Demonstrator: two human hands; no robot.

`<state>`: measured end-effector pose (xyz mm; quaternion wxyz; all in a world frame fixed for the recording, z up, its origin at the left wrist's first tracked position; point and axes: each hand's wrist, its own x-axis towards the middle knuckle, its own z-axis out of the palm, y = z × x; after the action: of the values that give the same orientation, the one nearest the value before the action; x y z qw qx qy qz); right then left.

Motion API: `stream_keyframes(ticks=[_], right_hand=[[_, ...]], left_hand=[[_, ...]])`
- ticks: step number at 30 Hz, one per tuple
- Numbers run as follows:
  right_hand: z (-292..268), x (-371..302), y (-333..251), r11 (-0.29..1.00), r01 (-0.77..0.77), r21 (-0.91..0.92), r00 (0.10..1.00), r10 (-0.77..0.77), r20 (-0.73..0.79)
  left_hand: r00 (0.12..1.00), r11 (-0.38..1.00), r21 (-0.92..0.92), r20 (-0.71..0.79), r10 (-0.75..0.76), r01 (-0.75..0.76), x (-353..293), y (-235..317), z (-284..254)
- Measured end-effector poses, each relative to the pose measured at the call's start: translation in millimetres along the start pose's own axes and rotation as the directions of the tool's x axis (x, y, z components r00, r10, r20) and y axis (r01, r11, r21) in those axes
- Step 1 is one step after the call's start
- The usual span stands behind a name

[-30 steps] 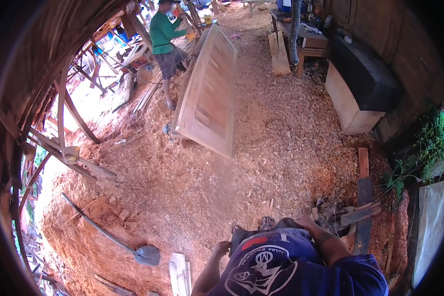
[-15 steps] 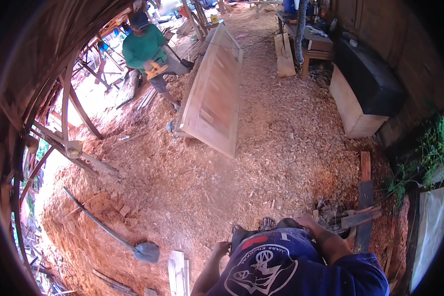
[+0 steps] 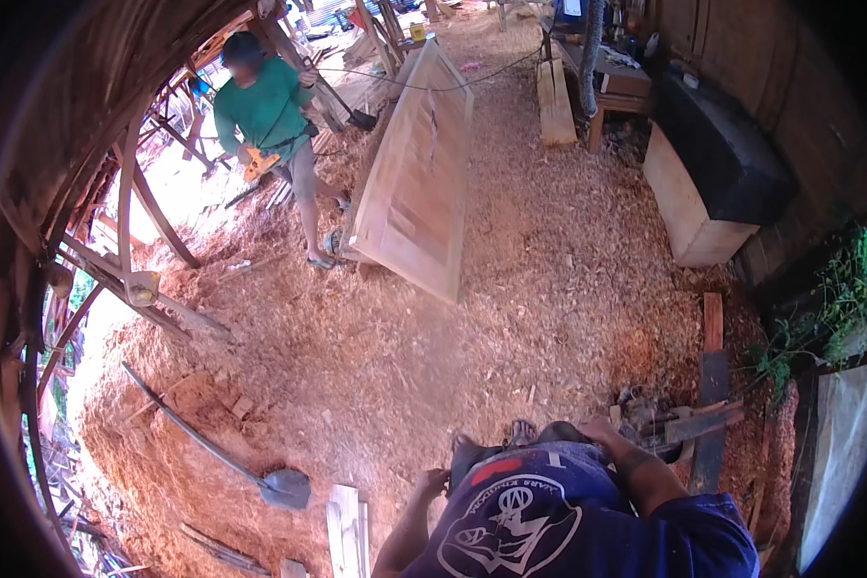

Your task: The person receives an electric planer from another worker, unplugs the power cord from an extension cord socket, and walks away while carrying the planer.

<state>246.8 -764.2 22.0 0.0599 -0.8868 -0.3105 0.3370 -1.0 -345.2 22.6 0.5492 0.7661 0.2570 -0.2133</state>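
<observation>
My right hand [image 3: 599,430] lies over my right knee, with its fingers apparently laid flat and nothing seen in it. Beside my left thigh is my left hand [image 3: 433,481]; its fingers are too small and shaded to make out. Farther off, a panelled wooden door [image 3: 416,188] is propped at a slant over the shavings. To its left stands a co-worker in a green shirt [image 3: 268,111]. One of that person's hands holds a yellow-orange power tool [image 3: 259,165], and the other is raised with a dark cord running from near it.
A long-handled shovel [image 3: 285,488] lies at the left, near pale wood strips [image 3: 348,530]. Scrap boards [image 3: 709,424] and a dark pile are at my right. A black-topped wooden box [image 3: 703,197] stands along the right wall, with a cluttered bench [image 3: 615,82] beyond. Shavings cover the ground.
The co-worker has stepped nearer and straightened up, lowering the power tool to the left and raising the other hand. The cord now stretches across above the door. My hands have barely moved.
</observation>
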Motion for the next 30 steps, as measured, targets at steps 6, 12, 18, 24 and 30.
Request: stream_keyframes(ticks=[6, 12, 18, 24, 30], right_hand=[[4, 4, -7, 0.961, -0.155, 0.227, 0.987, 0.161, -0.009], [30, 9, 19, 0.963, -0.115, 0.245, 0.993, 0.121, -0.008], [3, 4, -14, 0.930, -0.169, 0.327, 0.983, 0.184, -0.017], [21, 10, 7, 0.922, -0.197, 0.333, 0.978, 0.209, -0.002], [8, 11, -6, 0.841, -0.228, 0.491, 0.965, 0.262, 0.000]], left_hand=[[1.000, 1.000, -0.025, -0.018, 0.015, -0.016, 2, -24, -3], [0.971, 0.969, -0.084, 0.077, -0.226, 0.232, 12, 11, 1], [0.993, 0.980, 0.173, 0.076, 0.087, -0.099, 11, -32, -5], [0.988, 0.989, -0.022, 0.058, -0.146, 0.148, 15, -23, 3], [0.998, 0.998, -0.048, 0.050, 0.049, -0.047, 7, -24, -2]])
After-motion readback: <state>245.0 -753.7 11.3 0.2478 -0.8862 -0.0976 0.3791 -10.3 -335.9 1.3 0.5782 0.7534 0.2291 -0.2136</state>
